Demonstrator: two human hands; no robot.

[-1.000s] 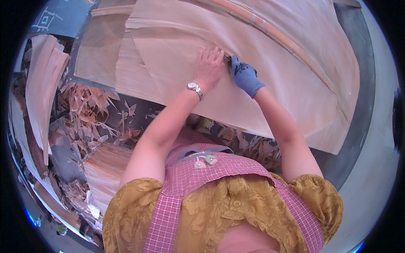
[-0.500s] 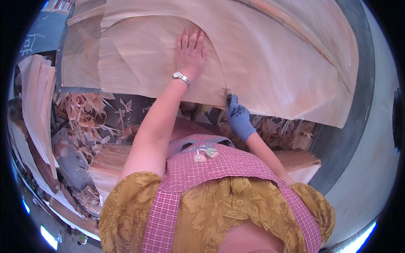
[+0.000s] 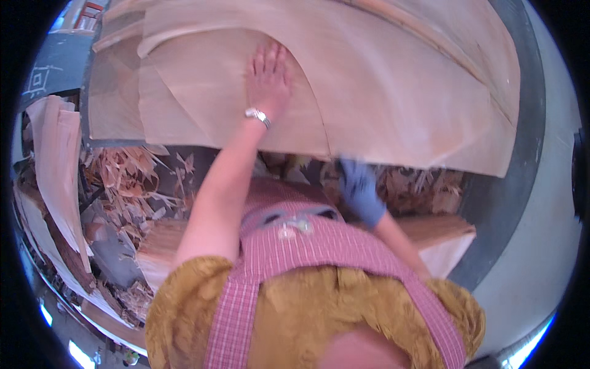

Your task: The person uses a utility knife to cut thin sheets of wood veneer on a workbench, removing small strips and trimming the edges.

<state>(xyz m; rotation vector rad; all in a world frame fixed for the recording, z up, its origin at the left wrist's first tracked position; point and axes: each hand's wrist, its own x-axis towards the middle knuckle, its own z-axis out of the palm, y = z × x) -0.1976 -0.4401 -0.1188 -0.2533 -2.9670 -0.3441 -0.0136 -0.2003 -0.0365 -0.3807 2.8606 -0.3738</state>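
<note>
A thin, pale brown sheet of wood veneer [image 3: 203, 92] lies over other large veneer sheets [image 3: 399, 104]. My bare left hand [image 3: 269, 80] rests on it with the palm down and fingers stretched out, a watch on its wrist. A curved dark line runs from above that hand down to the sheet's near edge. Just below the line's near end is my right hand [image 3: 359, 187], in a blue-grey glove and blurred by motion. Its fingers look closed around something small and dark, mostly hidden. The glove is at the near edge; whether it touches the veneer I cannot tell.
Beneath the near edge lie many torn veneer scraps [image 3: 123, 175]. Stacked veneer [image 3: 452, 240] stands at the lower right, partly behind my right forearm. Long pale strips [image 3: 55, 147] hang at the left. A dark grey table rim [image 3: 528, 117] curves along the right.
My right hand has moved back toward me and slightly right, off the near end of the curved line. My left hand stays flat on the veneer. The whole view has shifted slightly.
</note>
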